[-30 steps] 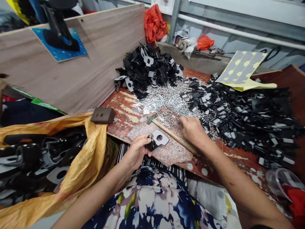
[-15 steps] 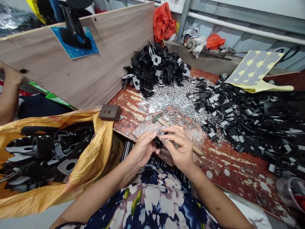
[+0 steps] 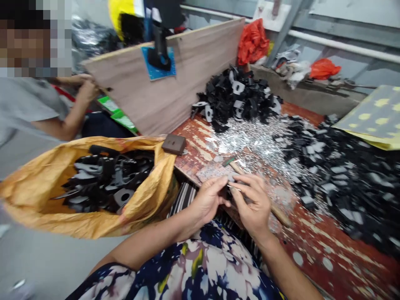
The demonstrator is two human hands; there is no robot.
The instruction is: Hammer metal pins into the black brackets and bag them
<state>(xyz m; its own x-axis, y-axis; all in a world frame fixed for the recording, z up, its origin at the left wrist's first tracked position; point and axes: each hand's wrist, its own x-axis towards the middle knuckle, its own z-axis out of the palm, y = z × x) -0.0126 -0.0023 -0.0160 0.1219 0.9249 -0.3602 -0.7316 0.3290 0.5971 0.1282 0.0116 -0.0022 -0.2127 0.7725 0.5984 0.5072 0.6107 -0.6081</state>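
Observation:
My left hand [image 3: 208, 200] and my right hand [image 3: 252, 202] meet at the near edge of the worn red table [image 3: 315, 241]. Between them sits a small black part [image 3: 225, 192], gripped by the left fingers. The right thumb and forefinger pinch a thin silver pin [image 3: 233, 188] against that part. A wooden-handled hammer [image 3: 278, 214] lies on the table just behind my right hand. A heap of silver pins [image 3: 250, 139] spreads beyond it.
An orange sack [image 3: 46, 183] full of black parts stands at my left. Piles of black parts sit at the back [image 3: 237, 98] and right [image 3: 350, 175]. A wooden board [image 3: 175, 91] walls the left side; another person's arm [image 3: 70, 121] reaches behind it. A brown block [image 3: 174, 144] lies by the sack.
My right hand left the pin heap and came to the part in my left hand. The view has swung left, bringing another person into sight.

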